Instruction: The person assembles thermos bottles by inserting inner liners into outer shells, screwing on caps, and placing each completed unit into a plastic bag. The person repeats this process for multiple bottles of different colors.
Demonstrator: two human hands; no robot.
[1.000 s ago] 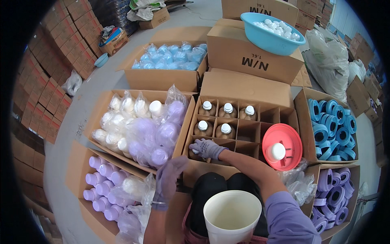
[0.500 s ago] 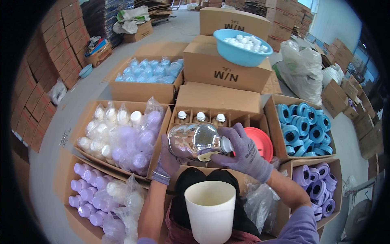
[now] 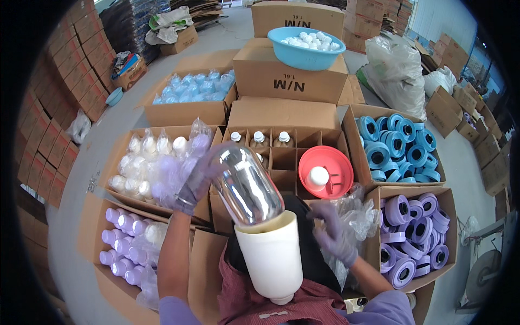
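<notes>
A silvery glass flask liner (image 3: 246,187) is held aslant by my left hand (image 3: 197,176), gloved in purple and gripping its upper left end. The liner's lower end meets the mouth of a white plastic flask shell (image 3: 271,260); its neck is out of sight. That shell leans on my lap with its wide mouth up and a narrower end below. To the right of the shell, my right hand (image 3: 333,235), also gloved, hangs empty with its fingers loosely apart, near crumpled clear plastic bags (image 3: 355,216).
Ahead is a divided carton (image 3: 284,157) with several white-capped bottles and a red dish (image 3: 338,157) holding a white knob-like piece. Open cartons flank me: purple cups (image 3: 122,244), bagged white cups (image 3: 149,143), blue rings (image 3: 392,138), purple rings (image 3: 411,227). A blue basin (image 3: 306,59) stands behind on boxes.
The liner has gone from level between both hands to slanting down at the shell's mouth. My right hand has let go and dropped right. The shell has tipped, and the red dish is uncovered.
</notes>
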